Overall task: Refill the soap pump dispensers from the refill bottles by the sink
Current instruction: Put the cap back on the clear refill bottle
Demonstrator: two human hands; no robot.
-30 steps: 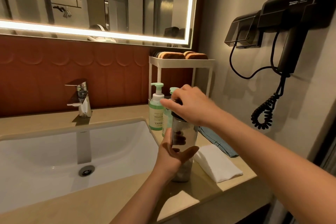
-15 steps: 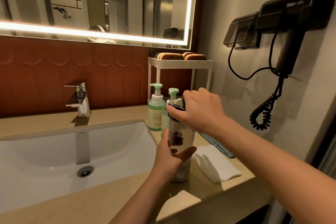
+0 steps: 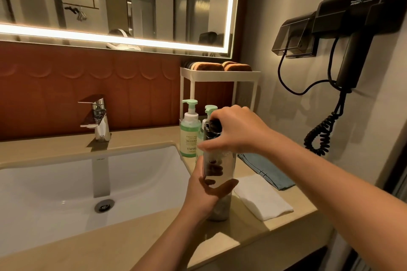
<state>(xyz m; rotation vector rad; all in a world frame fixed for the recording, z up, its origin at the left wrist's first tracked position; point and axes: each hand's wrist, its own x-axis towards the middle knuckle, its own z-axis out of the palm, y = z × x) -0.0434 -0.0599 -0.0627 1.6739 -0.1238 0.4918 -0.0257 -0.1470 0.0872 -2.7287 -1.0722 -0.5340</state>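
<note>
A tall clear bottle (image 3: pixel 220 160) with a black cap (image 3: pixel 212 126) stands on the beige counter (image 3: pixel 141 136) right of the sink. My left hand (image 3: pixel 204 189) grips its body from the left; fingers show through the plastic. My right hand (image 3: pixel 233 132) wraps over the black cap from above. Just behind stand two green pump dispensers: one (image 3: pixel 188 132) in full view with a mint pump head, the other (image 3: pixel 209 110) mostly hidden by the clear bottle and my right hand.
White sink basin (image 3: pixel 55 185) with a chrome tap (image 3: pixel 98 116) at left. A folded white towel (image 3: pixel 262 200) and a blue cloth (image 3: pixel 266 169) lie right of the bottle. A white rack (image 3: pixel 220 75) stands behind. A black hair dryer (image 3: pixel 356 28) with coiled cord hangs on the right wall.
My right hand has turned on the cap, the wrist swinging round, while my left hand keeps the bottle still in the same spot.
</note>
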